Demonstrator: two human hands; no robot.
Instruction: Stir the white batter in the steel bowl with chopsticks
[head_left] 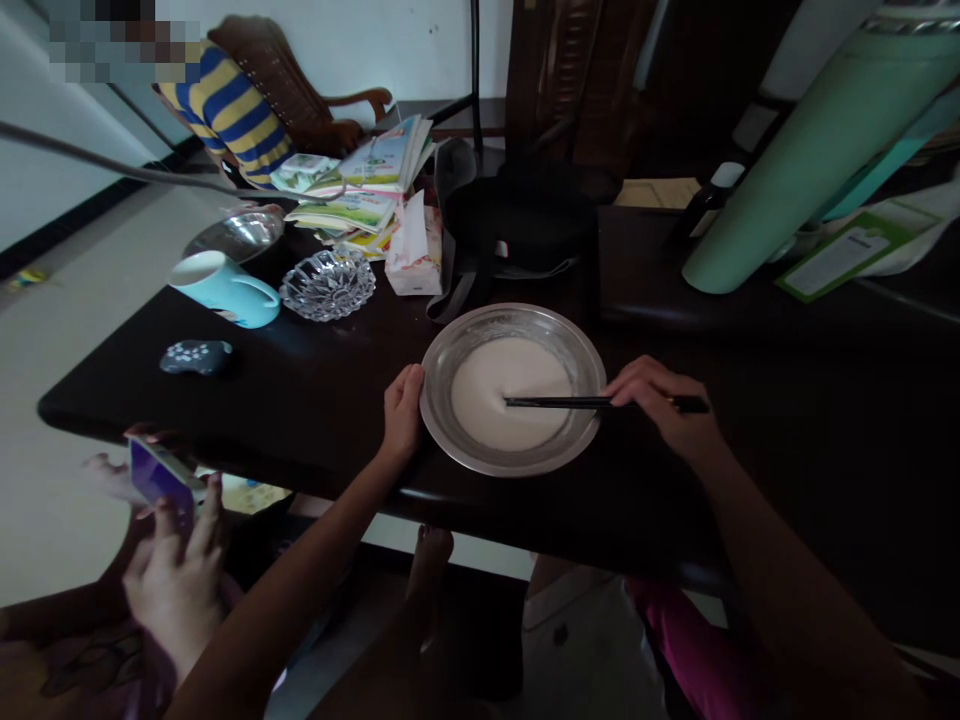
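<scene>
In front of me a round metal bowl (511, 463) stands on the dark table, holding a smooth white batter-like liquid (491, 375). My left hand (403, 412) grips the bowl's left rim, thumb at the edge, with the other fingers partly hidden. Black chopsticks (559, 402) are held in my right hand (664, 400), over the bowl's right rim. Their tips dip into the liquid near its middle.
Behind the bowl are a black bag (517, 225), a tissue pack (415, 255), books (367, 190) and a glass dish (328, 285). Further left are a blue mug (225, 288), a metal basin (240, 235) and a game controller (196, 357). A green flask (810, 160) stands right. Another person's hands hold a phone (161, 480).
</scene>
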